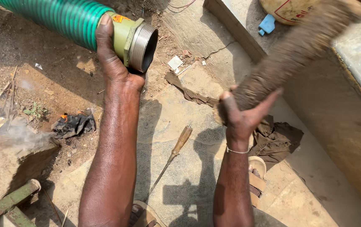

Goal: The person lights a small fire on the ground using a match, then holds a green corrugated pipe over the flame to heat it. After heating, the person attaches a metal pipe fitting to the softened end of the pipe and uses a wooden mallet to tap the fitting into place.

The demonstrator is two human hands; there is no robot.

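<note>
Two things are in our hands at once: the green ribbed hose (62, 19) with its olive threaded coupling (136, 40), held up at the top left, and a long, dirt-caked cylindrical piece (298, 46) slanting up to the right. Our left hand (113, 59) is wrapped around the hose just behind the coupling, fingers closed over the collar, with the open threaded mouth facing right. Our right hand (241, 115) grips the lower end of the muddy piece, fingers curled round it.

To handle this well, we judge the coupling should be kept steady and level, and grit kept off its threads.

Below, between our arms, a wooden-handled screwdriver (172, 155) lies on the stone slab (176, 185). A brown rag (275, 141) sits beside our right wrist, and a charred black scrap (73, 124) lies on the soil to the left.
</note>
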